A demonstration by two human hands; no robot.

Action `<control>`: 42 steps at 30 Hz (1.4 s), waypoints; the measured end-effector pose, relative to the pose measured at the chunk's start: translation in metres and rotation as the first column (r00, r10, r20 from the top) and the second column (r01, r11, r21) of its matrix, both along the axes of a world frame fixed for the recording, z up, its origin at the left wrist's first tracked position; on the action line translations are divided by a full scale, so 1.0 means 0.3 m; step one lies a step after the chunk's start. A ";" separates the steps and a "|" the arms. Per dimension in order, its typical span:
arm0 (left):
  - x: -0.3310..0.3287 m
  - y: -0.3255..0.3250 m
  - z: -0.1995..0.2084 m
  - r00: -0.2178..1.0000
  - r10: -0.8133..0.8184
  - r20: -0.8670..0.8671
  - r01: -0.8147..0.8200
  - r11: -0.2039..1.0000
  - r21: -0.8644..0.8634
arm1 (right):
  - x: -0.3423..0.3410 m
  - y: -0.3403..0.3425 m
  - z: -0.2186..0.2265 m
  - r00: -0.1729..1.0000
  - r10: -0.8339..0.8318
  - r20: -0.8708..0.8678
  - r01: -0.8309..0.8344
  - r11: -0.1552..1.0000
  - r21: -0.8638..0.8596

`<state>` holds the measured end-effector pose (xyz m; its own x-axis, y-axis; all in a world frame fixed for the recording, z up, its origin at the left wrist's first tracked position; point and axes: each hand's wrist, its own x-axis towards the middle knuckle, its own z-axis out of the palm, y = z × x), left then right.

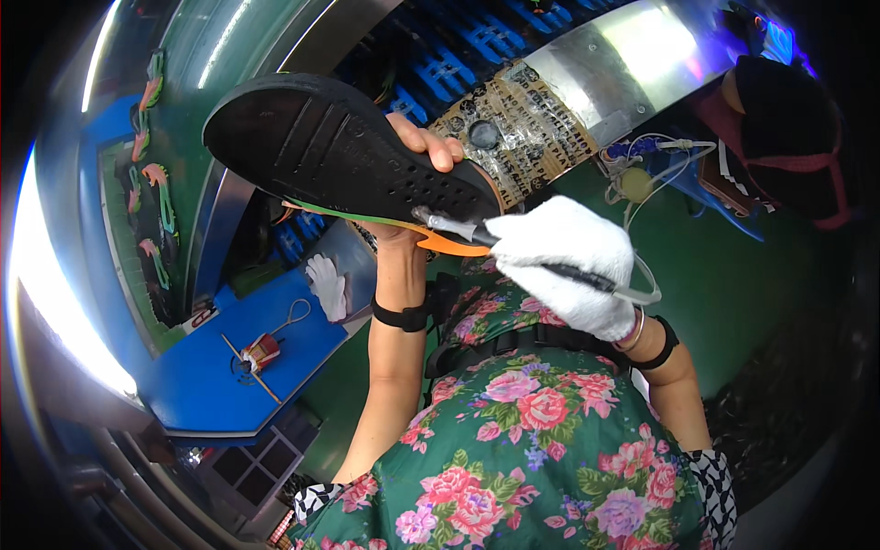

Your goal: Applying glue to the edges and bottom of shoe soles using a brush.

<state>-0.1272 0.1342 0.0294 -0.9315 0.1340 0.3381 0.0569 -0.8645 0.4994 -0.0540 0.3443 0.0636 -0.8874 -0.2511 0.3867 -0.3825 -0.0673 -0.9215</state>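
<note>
A black shoe sole (316,151) with an orange and green edge is held up, its flat, grooved and dimpled face toward me. My bare left hand (427,143) grips it from behind, with fingers curled over the far edge and the palm hidden. My right hand (568,261), in a white knitted glove, is closed round a black-handled brush (478,236) with a thin tube at its back end. The brush's pale, wrapped tip touches or nearly touches the sole near its orange edge.
A taped metal ledge (541,137) lies behind the sole. At the left, a blue table (211,390) bears a white glove (326,286) and a small red container (260,352). Several colourful shoe parts (158,197) line the far left. Hoses (655,151) hang at the right.
</note>
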 end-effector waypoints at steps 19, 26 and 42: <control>-0.030 -0.008 0.010 0.998 -0.003 -0.055 -0.010 0.971 -0.238 | 0.012 0.041 -0.014 0.998 -0.057 0.005 0.057 0.994 0.098; -0.041 -0.001 0.023 0.990 -0.062 -0.128 0.012 0.934 -0.358 | 0.013 0.059 -0.016 0.988 -0.080 -0.131 0.100 0.982 0.161; -0.032 0.037 -0.020 1.000 0.010 -0.006 -0.011 0.983 -0.184 | 0.065 0.041 0.026 0.997 -0.074 -0.015 0.074 0.997 -0.013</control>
